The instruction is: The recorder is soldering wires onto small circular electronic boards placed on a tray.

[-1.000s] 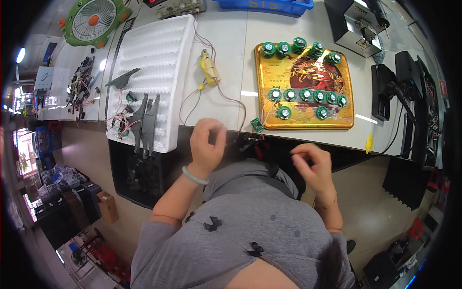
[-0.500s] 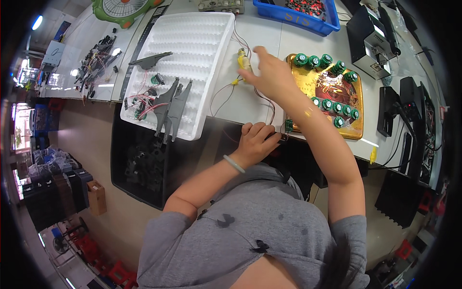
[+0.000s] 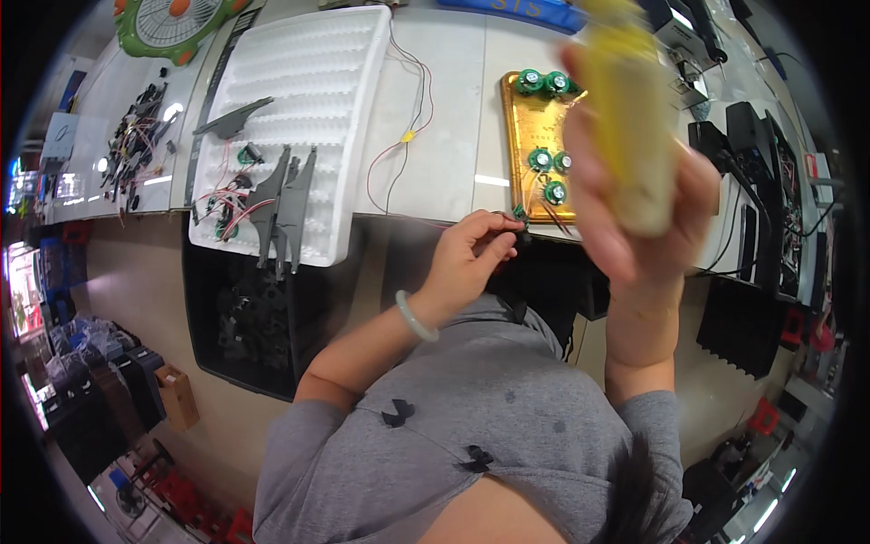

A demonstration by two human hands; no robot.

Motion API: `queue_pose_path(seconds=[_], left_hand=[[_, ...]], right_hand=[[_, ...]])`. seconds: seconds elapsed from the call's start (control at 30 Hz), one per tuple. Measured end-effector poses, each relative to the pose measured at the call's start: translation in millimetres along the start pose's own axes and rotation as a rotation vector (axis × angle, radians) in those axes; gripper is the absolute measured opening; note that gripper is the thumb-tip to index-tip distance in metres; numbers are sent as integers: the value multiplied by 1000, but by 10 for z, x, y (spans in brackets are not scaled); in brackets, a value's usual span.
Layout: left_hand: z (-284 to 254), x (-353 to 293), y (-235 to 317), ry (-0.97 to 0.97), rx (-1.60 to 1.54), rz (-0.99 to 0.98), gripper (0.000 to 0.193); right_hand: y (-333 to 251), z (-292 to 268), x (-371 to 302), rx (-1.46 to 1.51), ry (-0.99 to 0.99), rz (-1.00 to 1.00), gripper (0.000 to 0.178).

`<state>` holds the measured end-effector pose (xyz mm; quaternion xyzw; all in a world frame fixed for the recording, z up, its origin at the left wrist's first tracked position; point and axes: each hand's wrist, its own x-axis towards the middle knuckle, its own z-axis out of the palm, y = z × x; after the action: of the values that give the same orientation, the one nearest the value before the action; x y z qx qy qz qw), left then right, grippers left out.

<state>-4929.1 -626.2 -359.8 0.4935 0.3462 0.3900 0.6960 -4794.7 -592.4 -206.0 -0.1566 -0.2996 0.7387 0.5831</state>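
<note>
Up close, a yellow and cream cylinder-shaped tool (image 3: pixel 643 136), smeared by motion, is gripped upright in my right hand (image 3: pixel 648 258). Its exact kind is not clear. My left hand (image 3: pixel 467 258) pinches a small dark part (image 3: pixel 522 238) at the table's front edge, with a bit of green beside the fingertips. Just beyond that hand is a gold tray (image 3: pixel 517 136) bearing several green round components (image 3: pixel 540 160) with wires. My right hand and the tool hide the tray's right side.
Left of centre, a white foam tray (image 3: pixel 299 82) carries long grey plastic parts (image 3: pixel 292 204) and wired pieces. A red and black wire (image 3: pixel 423 86) crosses the table. A black bin (image 3: pixel 213 308) stands below the edge. A green fan (image 3: pixel 168 23) and a blue bin (image 3: pixel 517 11) stand at the back.
My right hand has taken up the yellow and cream tool from the table and brought it back toward me, to the right. The view has shifted; my left hand remains by the table edge.
</note>
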Motion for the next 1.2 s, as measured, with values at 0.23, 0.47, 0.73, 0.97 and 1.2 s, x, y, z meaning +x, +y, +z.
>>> queue_pose_path(seconds=[0.23,0.47,0.73,0.97,1.2], left_hand=[[163,38,72,-115,-50,-64,18],[254,3,-155,-163,830,744,24],[372,67,-42,-57,-67,-106,19],[194,158,124,-188,-491,-378,18],[245,149,128,-83,-544,-386,8]], right_hand=[[-220,-145,-603,416,-123,-444,52],[-394,-115,-516,520,-119,-560,41],[-494,-280,-1136,542,-373,-215,35],[160,-920,-1536,-372,402,301,48],[380,-892,-1437,-942,468,161,40]])
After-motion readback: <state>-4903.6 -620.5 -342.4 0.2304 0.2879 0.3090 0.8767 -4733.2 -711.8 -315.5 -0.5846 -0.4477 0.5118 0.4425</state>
